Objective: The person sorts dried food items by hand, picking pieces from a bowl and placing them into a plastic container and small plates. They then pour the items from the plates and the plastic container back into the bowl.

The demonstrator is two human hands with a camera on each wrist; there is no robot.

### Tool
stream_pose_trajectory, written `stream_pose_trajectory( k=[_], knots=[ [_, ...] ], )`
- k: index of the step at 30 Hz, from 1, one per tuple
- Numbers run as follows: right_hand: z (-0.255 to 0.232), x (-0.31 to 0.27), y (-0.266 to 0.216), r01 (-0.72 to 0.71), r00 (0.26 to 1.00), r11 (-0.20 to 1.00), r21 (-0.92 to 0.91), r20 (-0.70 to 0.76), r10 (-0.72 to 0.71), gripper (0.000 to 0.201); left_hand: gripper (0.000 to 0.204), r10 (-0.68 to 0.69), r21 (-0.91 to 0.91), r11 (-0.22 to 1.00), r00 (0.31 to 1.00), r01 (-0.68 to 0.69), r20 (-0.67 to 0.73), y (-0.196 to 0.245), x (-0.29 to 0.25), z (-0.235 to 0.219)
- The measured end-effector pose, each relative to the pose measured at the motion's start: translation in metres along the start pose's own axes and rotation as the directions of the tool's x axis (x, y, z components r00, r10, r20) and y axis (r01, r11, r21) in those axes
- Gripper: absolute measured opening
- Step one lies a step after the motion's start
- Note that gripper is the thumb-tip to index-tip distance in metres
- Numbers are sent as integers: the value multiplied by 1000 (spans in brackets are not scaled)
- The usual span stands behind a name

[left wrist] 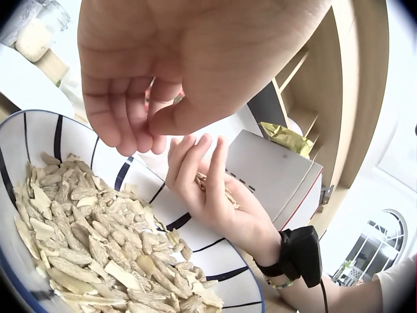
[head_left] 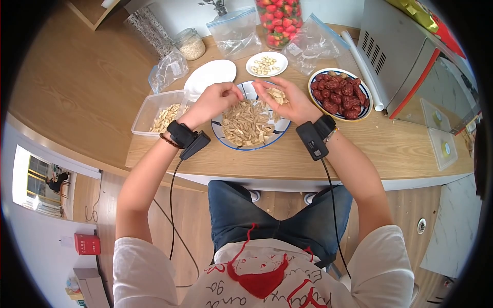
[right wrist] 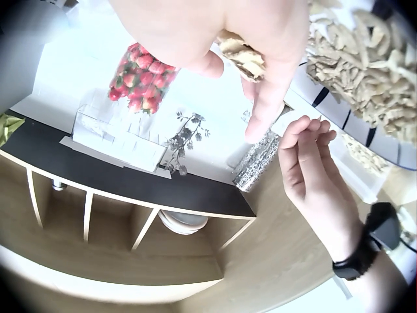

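A white bowl (head_left: 284,134) with blue stripes holds a heap of tan, wrinkled dried root pieces (head_left: 245,123) mixed with flatter pale slices. Over its far left part is my left hand (head_left: 218,101), palm down, fingers bent and thumb close to the fingertips. I cannot tell whether a small piece lies between those tips. My right hand (head_left: 291,100) is turned palm up above the bowl's far right rim, its fingers curving round several pale dried slices (right wrist: 242,57). In the left wrist view the two hands' fingertips are close together.
Left of the bowl stands a clear plastic box (head_left: 144,119) with pale slices. Behind are a white plate (head_left: 205,77), a small dish (head_left: 280,59) of pale seeds and a jar of strawberries (head_left: 280,23). A bowl of red dates (head_left: 341,95) sits right, beside a grey appliance (head_left: 390,51).
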State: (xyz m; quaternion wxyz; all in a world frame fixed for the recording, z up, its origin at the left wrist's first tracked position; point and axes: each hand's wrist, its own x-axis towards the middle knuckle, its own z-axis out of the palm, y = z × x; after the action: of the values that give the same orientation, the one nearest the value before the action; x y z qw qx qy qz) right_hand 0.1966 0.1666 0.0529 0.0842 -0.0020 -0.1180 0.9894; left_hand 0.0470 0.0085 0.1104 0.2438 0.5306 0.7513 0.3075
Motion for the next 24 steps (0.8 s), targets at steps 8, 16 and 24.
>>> stream_pose_trajectory(
  k=[8, 16, 24],
  knots=[
    [-19, 10, -15, -309, 951, 940, 143, 77, 300, 12, 16, -103, -232, 968, 994, 94, -26, 1, -4, -14],
    [-10, 5, -10, -80, 997, 971, -226, -24, 76, 19, 28, -291, -938, 148, 920, 315, 263, 12, 3, 0],
    [17, -2, -9, 227, 968, 817, -530, 33, -248, 28, 38, -273, -936, -256, 911, 242, 310, 48, 17, 42]
  ],
)
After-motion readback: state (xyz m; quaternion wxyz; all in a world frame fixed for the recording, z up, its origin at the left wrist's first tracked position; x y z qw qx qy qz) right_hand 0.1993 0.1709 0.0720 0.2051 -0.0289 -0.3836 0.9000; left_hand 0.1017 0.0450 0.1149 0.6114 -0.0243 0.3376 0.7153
